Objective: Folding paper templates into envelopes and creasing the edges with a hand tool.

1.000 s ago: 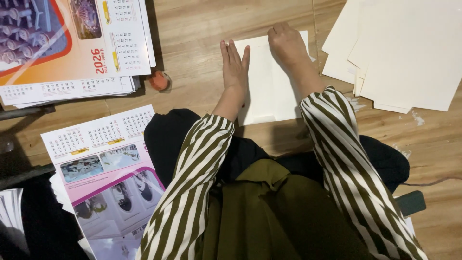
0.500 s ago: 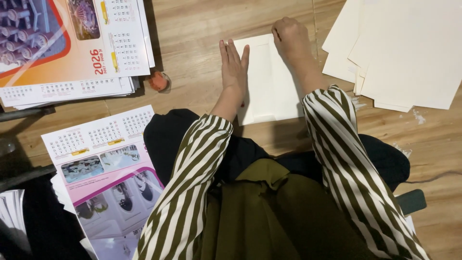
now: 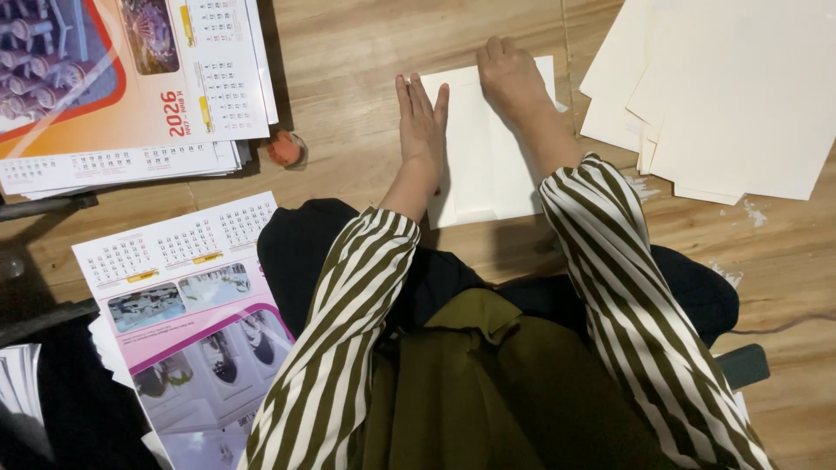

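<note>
Far left, top: calendar stack (image 3: 131,87) on the wood floor (image 3: 348,52), orange/white sheets w/ date grids, edges fanned out. Just right of its lower corner, a small orange round pot (image 3: 286,149), apart from the stack.

Lower left: second calendar pile (image 3: 187,322), pink/purple w/ photo panels, tilted, partly under the person's knee area; dark cloth beside it.

Centre: left hand (image 3: 421,126) lies flat, palm down, fingers straight & together, pressed on the left edge of the folded sheet (image 3: 488,157). Not gripping anything, just pressing. Striped sleeve runs back from the wrist toward the camera.

The sheet is cream/white, lying on the floor straight ahead of the person, between the two hands, w/ a vertical crease line visible near the middle. Near edge sits just ahead of the dark trousers.

Right hand (image 3: 512,78) rests on the sheet's top right part, fingers curled under, knuckles up, pushing down on the paper. Whether it pinches the paper's edge: can't tell, fingertips hidden. Striped sleeve crosses the sheet's right edge.

Far right: loose pile of cream sheets (image 3: 731,96), overlapping at odd angles, just beside the folded sheet but not touching the hand. Small white scraps on the floor below the pile.
</note>
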